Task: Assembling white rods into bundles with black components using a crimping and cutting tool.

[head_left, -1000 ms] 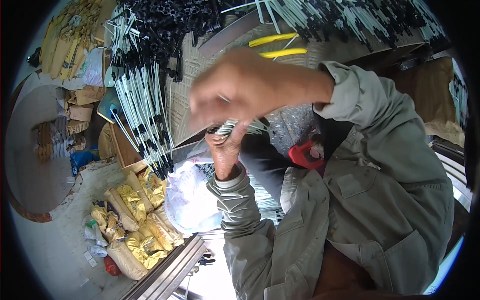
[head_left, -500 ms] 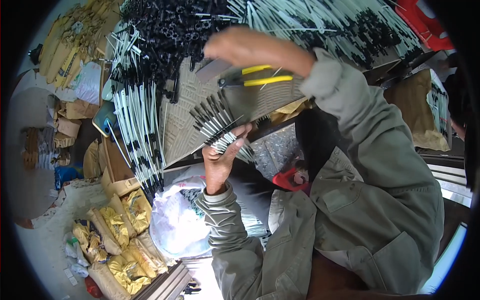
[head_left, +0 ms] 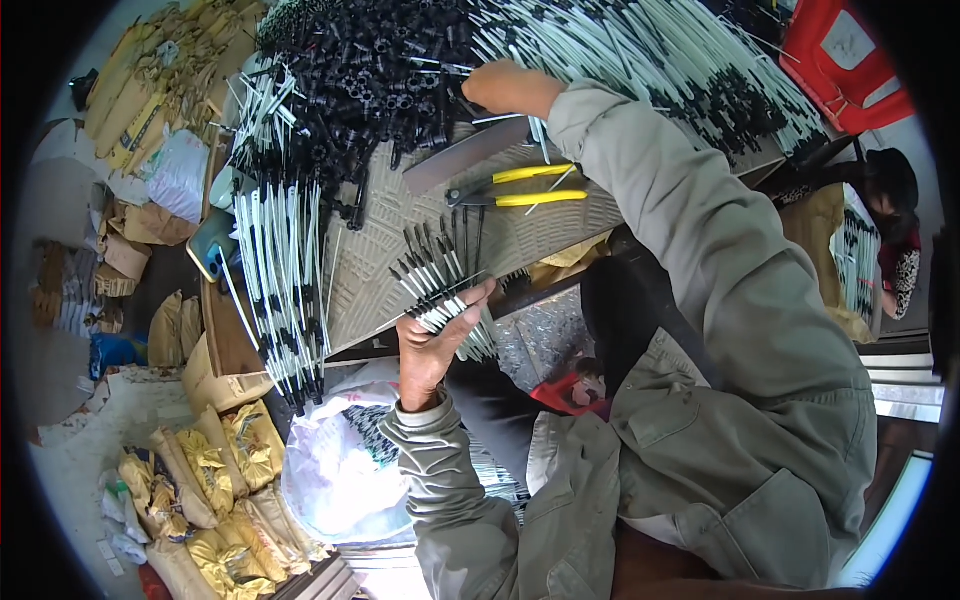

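My left hand (head_left: pixel 438 338) is closed round a bundle of thin white rods with black ends (head_left: pixel 440 290); the rods fan out upward past the fingers. A thin dark strip crosses the bundle near the thumb. My right hand (head_left: pixel 510 90) reaches far over the table, between the heap of black plastic fittings (head_left: pixel 365 80) and the wide pile of white rods (head_left: pixel 620 70). Its fingers curl downward, and what they grip, if anything, is hidden. Below that hand lie a flat knife blade (head_left: pixel 465 157) and yellow-handled pliers (head_left: pixel 520 187).
More white rods (head_left: pixel 280 270) lie along the table's left edge. A white plastic bag (head_left: pixel 345 470) stands beside my left forearm, with gold-and-brown wrapped packs (head_left: pixel 220 480) farther left. A red plastic stool (head_left: pixel 850 65) is at far right, and another person (head_left: pixel 895 200) is below it.
My right hand has moved right and away, uncovering the knife blade and pliers. My left hand still grips the rod bundle. The whole view has shifted slightly.
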Tool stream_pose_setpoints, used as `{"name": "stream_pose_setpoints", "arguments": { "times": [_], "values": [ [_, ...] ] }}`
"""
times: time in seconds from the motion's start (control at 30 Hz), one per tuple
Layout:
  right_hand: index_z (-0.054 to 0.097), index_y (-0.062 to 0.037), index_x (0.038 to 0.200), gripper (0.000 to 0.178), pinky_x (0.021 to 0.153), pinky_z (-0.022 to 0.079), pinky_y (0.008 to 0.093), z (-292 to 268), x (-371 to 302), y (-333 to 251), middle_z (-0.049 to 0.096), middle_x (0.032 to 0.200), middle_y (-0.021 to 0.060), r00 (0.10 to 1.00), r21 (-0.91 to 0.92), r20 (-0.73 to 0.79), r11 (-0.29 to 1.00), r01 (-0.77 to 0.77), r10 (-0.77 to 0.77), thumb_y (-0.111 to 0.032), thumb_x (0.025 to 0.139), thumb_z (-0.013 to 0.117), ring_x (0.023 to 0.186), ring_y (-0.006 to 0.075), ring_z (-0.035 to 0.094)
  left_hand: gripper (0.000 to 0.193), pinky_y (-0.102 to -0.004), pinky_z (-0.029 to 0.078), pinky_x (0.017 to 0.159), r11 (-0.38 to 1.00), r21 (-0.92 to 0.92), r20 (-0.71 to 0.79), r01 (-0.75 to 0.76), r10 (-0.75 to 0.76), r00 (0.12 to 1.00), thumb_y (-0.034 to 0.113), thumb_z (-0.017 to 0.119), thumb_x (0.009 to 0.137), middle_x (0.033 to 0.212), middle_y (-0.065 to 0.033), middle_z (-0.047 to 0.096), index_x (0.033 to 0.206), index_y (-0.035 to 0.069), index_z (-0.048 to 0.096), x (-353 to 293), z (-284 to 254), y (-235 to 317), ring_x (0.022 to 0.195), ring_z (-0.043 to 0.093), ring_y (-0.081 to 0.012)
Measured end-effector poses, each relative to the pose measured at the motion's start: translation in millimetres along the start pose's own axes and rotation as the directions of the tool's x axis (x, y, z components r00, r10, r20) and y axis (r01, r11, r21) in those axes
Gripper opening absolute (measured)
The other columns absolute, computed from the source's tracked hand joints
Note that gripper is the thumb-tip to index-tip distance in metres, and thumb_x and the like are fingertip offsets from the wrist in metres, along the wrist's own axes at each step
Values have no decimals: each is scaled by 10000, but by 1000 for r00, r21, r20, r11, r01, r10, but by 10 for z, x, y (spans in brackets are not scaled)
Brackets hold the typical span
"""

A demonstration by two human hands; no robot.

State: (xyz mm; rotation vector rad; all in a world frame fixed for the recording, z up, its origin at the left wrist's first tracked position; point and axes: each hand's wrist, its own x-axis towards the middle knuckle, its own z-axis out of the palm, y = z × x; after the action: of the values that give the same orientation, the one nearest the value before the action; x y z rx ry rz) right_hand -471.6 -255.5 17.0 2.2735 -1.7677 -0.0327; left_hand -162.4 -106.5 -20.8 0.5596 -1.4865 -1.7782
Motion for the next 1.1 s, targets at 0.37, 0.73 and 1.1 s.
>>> {"name": "stream_pose_setpoints", "arguments": {
  "times": [0.37, 0.73, 1.1],
  "values": [
    [626, -89, 672, 69, 557, 444, 360, -91, -12, 131, 601, 644, 72, 988, 329, -149, 941, 75, -26, -96, 695, 561, 657, 271, 599, 222, -367, 497, 839, 1000, 22, -12, 19, -19, 1000, -2, 621, 785, 973, -233, 613, 989, -85, 596, 20, -7, 9, 930, 611, -285],
    [668, -143, 770, 109, 664, 473, 363, -146, 25, 122, 653, 816, 13, 948, 466, -291, 884, 23, 128, -179, 759, 566, 767, 247, 618, 235, -368, 502, 825, 1000, 21, -5, 16, -15, 1000, 29, 624, 794, 977, -230, 613, 996, -88, 591, 38, 32, 16, 922, 614, -282],
    [441, -33, 946, 164, 672, 528, 276, -683, -757, -1042, 597, 819, 107, 859, 874, -484, 148, 464, 164, -187, 945, 386, 767, 177, 630, 198, -296, 468, 834, 999, 52, 8, -3, 3, 1000, 15, 606, 813, 990, -178, 628, 986, -81, 609, 34, 22, 43, 908, 608, -200]
  ]
}}
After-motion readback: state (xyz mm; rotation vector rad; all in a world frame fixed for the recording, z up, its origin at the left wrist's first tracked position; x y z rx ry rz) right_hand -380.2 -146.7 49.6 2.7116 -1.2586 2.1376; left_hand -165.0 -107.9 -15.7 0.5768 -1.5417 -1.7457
